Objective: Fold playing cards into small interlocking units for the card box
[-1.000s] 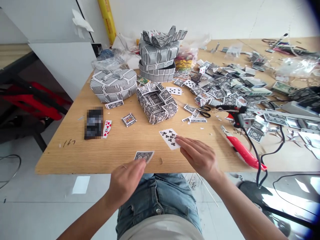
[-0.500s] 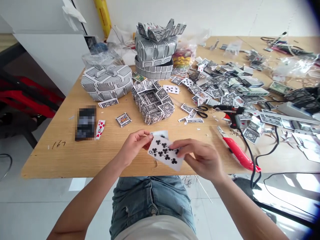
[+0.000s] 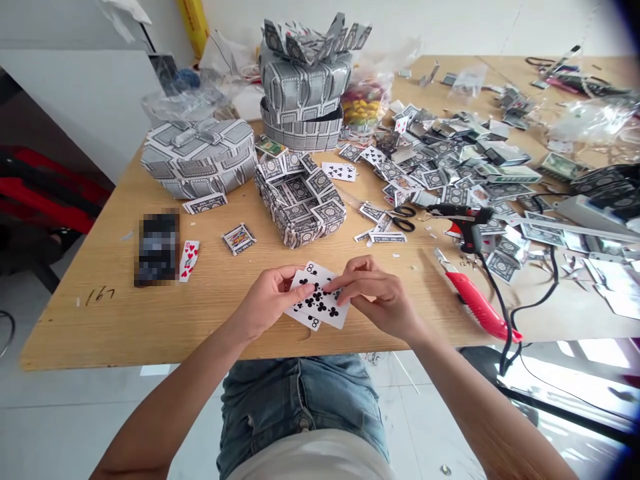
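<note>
Below centre, two clubs playing cards (image 3: 319,303) now overlap as one pair; left hand (image 3: 265,300) pinches both, right hand (image 3: 380,293) grasps their right side.

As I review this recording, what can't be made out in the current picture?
All in the head view:
- Held cards: partly covered by the left hand, right hand and their own overlap.
- Dark item: pixelated.
- Lower stacked basket: inside mostly hidden by the basket above.
- Yellow roll: cut by top edge.
</note>
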### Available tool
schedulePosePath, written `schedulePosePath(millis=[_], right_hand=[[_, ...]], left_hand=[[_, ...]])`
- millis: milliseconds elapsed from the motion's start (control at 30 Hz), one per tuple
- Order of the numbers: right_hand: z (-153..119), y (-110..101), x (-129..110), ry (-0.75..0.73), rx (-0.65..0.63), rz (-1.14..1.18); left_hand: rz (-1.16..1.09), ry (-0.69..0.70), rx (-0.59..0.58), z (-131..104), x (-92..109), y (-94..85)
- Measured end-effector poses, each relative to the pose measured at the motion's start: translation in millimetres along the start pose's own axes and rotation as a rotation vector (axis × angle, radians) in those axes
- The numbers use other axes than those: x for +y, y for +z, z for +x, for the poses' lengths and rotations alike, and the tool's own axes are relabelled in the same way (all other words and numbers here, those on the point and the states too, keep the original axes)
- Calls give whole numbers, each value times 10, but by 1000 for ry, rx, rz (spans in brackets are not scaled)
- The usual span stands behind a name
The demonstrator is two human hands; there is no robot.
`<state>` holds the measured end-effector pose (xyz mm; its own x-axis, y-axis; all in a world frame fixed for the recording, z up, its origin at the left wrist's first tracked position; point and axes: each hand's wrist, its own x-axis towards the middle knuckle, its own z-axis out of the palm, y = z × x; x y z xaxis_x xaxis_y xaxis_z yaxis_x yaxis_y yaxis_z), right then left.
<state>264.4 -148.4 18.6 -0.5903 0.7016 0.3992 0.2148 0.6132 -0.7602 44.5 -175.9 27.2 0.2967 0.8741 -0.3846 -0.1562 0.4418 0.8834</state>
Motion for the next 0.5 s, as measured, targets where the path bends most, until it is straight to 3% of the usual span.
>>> schedulePosePath(millis=[167,267,367,500], right_hand=[[-14,79,-49,339,182,269],[-18,177,-33,521,189,364],[-10,231,22,582,134,450],[-5,228,130,606,101,333]], left_hand=[[69,58,85,52,-15,19],[100,92,118,67,-33,48],[110,103,135,79,-51,69],[152,110,107,125,-86,41]])
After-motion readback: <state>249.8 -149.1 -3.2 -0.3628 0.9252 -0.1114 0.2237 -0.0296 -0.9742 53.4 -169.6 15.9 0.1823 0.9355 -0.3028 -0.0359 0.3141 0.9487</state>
